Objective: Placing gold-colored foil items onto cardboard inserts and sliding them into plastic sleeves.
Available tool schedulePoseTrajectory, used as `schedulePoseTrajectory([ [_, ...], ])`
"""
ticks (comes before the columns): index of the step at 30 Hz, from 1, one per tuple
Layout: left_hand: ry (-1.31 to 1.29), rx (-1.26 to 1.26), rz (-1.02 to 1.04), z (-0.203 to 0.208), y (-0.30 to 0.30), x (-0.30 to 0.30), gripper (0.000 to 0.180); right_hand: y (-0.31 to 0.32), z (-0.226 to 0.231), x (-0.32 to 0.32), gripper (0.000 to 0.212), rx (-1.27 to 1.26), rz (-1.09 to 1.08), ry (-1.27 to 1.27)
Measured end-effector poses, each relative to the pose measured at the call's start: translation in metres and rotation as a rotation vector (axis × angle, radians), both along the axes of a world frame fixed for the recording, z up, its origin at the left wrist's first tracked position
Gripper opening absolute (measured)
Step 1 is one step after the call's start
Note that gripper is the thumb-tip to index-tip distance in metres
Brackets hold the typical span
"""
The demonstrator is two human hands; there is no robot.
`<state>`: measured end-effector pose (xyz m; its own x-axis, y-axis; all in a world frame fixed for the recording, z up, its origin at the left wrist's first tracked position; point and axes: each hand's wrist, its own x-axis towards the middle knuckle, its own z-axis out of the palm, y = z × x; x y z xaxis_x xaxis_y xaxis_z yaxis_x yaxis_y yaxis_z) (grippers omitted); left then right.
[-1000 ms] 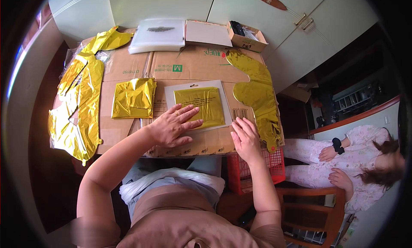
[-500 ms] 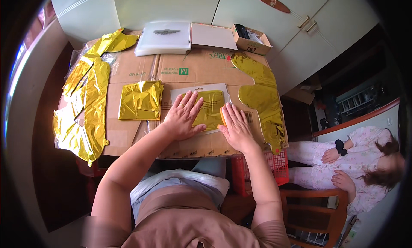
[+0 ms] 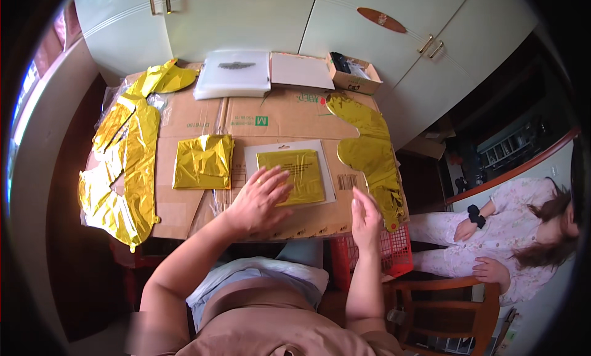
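A clear plastic bag with a hang hole (image 3: 249, 154) lies flat on the cardboard, a folded gold foil sheet (image 3: 301, 174) inside it. My left hand (image 3: 260, 202), fingers spread, hovers at or just over the bag's lower left part; contact is hard to judge. To the right of the bag my right hand (image 3: 367, 224) is raised by the table's near edge, turned on its side with fingers stretched out and nothing visible in it. Left of the bag sits another folded gold foil piece (image 3: 203, 163). An unfolded gold foil balloon (image 3: 366, 150) lies at the right.
More flat gold foil balloons (image 3: 136, 159) cover the table's left side. Along the back stand a stack of clear bags (image 3: 234, 82), a pale board (image 3: 301, 72) and a small open box (image 3: 363, 82). A red basket (image 3: 400, 251) is below the right edge; a person (image 3: 517, 211) sits beyond it.
Both hands have lifted off the bag and drawn back toward me. The right moved rightward and turned on its side. The orange thing under its fingers no longer shows.
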<state>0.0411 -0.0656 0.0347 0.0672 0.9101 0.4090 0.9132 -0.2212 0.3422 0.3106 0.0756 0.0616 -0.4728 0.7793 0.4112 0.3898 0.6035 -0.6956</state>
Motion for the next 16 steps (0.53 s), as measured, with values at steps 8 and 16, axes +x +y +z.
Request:
schedulePoseTrajectory([
  [8, -0.057, -0.032, 0.02, -0.012, -0.014, -0.012, 0.055, -0.007, -0.005, 0.0, 0.016, -0.017, -0.041, -0.046],
  [16, -0.118, 0.024, -0.037, -0.013, -0.024, -0.03, 0.051, 0.071, 0.019, -0.001, 0.016, -0.105, 0.022, -0.17],
])
